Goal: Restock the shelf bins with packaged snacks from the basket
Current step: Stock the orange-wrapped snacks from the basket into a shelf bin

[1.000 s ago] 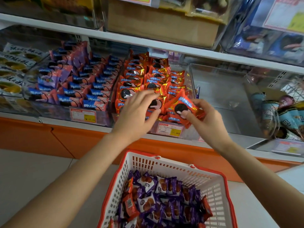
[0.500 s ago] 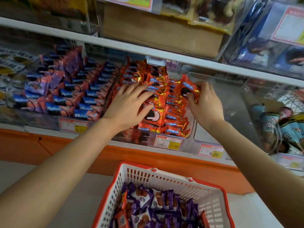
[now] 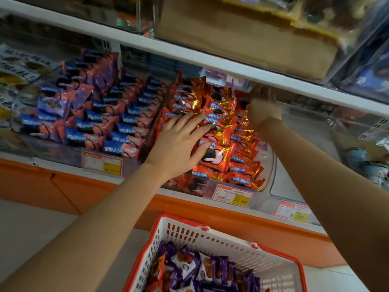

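Red and gold snack packets (image 3: pixel 242 163) fill the clear middle bin (image 3: pixel 270 165) on the shelf. My left hand (image 3: pixel 179 144) lies flat on the packets, fingers spread and pressing them down. My right hand (image 3: pixel 264 108) reaches to the bin's back right corner, under the upper shelf, beside a standing red packet (image 3: pixel 242 102). That hand is blurred, so its hold on a packet is unclear. Below, the white basket (image 3: pixel 221 243) with an orange rim holds several purple packets (image 3: pixel 189 266).
A bin of blue and pink packets (image 3: pixel 109 123) stands to the left. A clear bin (image 3: pixel 305 144) to the right shows no goods. The white upper shelf edge (image 3: pixel 210 60) hangs close over the bins. Price tags (image 3: pixel 232 194) line the front.
My right hand has moved up and back into the rear of the red bin with the packet it held. My left hand has slid slightly forward, still flat on the packets.
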